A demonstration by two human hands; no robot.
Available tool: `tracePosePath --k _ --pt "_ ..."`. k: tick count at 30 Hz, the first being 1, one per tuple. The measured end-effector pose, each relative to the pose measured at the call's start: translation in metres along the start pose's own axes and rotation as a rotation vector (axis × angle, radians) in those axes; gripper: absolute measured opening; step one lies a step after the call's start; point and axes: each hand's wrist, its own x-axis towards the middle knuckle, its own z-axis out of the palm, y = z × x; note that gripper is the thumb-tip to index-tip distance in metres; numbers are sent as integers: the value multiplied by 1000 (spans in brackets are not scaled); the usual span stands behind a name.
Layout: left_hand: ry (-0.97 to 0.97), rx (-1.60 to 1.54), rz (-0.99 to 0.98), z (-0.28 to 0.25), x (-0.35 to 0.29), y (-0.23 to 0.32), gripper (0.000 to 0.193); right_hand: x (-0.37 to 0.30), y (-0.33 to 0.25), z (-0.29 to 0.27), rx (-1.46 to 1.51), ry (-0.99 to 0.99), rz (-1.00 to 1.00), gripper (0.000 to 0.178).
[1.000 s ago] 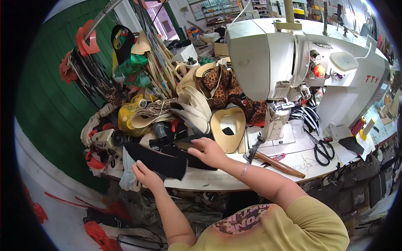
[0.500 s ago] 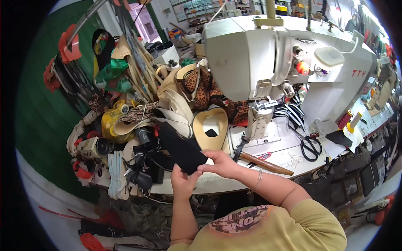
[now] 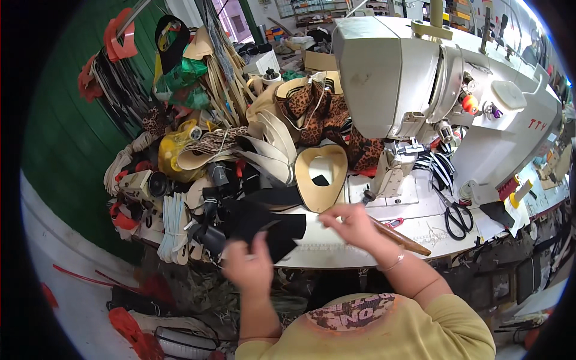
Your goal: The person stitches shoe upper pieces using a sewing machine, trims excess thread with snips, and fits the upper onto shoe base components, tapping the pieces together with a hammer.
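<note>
We are seeing black fabric pieces (image 3: 287, 231) lying near the white table's (image 3: 327, 257) front edge, beside the tan ring-shaped piece (image 3: 316, 200). Our left hand (image 3: 248, 265) is blurring against them, our right (image 3: 355, 227) is bending its fingers near the wooden-handled hammer (image 3: 401, 237); we cannot tell whether either is gripping.

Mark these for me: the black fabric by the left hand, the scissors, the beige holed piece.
Black fabric (image 3: 251, 221): head view, on its upward face.
Scissors (image 3: 453, 206): head view, where handles meet blades.
Beige holed piece (image 3: 318, 199): head view, solid band below the hole.
</note>
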Motion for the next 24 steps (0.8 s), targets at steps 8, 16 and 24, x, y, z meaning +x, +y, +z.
tracePosePath --k 8,16,24 --pt "-803 -720 -288 62 -50 -7 39 -50 51 -41 -765 15 -45 44" --pt "-874 -593 -302 106 -92 -9 27 -41 -4 -54 -626 -3 -104 24" --pt "-947 -590 -323 107 -94 -11 26 -42 -6 -21 -698 -260 -69 19"
